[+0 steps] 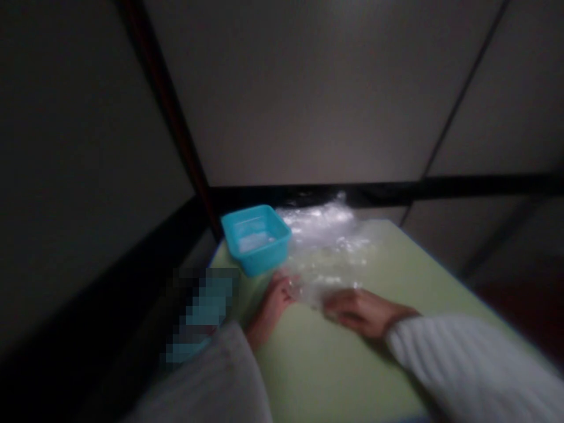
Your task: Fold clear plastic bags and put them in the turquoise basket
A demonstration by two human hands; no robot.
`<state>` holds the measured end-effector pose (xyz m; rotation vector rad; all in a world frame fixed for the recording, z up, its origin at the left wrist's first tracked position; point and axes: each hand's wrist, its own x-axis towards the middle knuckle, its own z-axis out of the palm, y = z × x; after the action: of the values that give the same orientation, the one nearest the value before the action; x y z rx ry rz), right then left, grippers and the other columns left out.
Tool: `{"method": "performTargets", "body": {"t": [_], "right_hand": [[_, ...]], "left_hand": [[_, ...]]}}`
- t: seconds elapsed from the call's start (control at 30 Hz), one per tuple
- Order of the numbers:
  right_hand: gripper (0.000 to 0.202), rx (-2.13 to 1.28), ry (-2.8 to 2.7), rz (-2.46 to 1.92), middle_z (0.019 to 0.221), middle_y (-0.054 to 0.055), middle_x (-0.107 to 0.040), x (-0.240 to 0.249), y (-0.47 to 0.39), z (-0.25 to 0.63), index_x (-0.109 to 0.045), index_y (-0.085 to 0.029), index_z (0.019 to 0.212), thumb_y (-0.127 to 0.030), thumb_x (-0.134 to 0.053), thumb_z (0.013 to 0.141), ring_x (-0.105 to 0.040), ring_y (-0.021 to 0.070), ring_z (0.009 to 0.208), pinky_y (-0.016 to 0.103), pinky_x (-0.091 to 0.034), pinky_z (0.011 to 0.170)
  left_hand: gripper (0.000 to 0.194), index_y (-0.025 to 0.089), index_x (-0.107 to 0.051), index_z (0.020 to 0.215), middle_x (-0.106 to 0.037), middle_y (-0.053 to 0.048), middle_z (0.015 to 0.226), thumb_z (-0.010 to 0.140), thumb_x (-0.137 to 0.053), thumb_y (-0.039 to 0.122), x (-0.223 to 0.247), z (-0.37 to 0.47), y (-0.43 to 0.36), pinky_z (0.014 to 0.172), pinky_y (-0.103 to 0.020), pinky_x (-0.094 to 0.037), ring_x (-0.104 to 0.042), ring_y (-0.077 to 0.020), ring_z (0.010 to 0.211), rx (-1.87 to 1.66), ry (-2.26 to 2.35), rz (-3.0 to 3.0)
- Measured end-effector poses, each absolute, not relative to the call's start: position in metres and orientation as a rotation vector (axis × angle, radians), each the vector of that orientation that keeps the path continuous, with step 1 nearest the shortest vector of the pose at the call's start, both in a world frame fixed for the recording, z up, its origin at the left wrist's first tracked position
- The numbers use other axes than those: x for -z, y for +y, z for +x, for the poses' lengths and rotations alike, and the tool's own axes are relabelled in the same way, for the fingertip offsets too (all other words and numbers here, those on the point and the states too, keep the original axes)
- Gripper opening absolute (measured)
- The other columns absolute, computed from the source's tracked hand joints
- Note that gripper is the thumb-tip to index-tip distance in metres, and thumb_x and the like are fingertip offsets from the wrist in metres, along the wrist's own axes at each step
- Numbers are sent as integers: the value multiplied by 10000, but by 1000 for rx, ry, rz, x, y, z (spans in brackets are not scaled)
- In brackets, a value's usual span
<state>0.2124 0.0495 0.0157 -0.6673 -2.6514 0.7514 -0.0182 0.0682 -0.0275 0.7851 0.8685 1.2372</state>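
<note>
A clear plastic bag (326,273) lies on the pale yellow-green table, its near edge towards me. My left hand (278,294) is closed on the bag's near left corner, fingertips pinched together. Further right, my right hand (356,310) has its fingers curled down over the near right edge of the same plastic. Blur hides the exact fingertip contact and anything small between the fingers. Behind the bag is a shiny heap of more clear plastic (321,220).
A turquoise basin (264,257) with whitish, indistinct contents stands on the table's far left, beside the plastic. The tabletop (317,364) has a blue edge. A panelled wall (308,106) rises behind it. A pixelated patch covers something at the table's left.
</note>
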Motion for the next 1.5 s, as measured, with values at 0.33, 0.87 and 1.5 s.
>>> {"method": "performTargets", "body": {"t": [0.33,0.87,1.5], "right_hand": [[231,-1183,-1885,-806,961,82,-690,12,66,212,-657,-174,963,-356,-579,845,-637,195,896,367,-488,834],[600,-1485,-1582,-956,595,-64,-582,-4,63,215,-371,-203,1192,-271,-714,704,-549,106,475,211,-418,450],[325,-1081,-1825,-1311,883,47,-621,-30,-38,275,-476,-237,1136,-340,-572,843,-607,172,766,292,-486,651]], "left_hand": [[579,203,-483,1135,-694,-99,1013,617,-729,121,30,-23,63,771,-368,-506,-675,-274,903,-1139,885,900],[805,187,-221,1385,-629,-144,1174,737,-697,241,15,-17,56,871,-375,-455,-646,-259,986,-1134,842,965],[339,138,-695,918,-730,-120,906,750,-655,430,7,-7,44,763,-340,-484,-674,-263,892,-730,740,1072]]}}
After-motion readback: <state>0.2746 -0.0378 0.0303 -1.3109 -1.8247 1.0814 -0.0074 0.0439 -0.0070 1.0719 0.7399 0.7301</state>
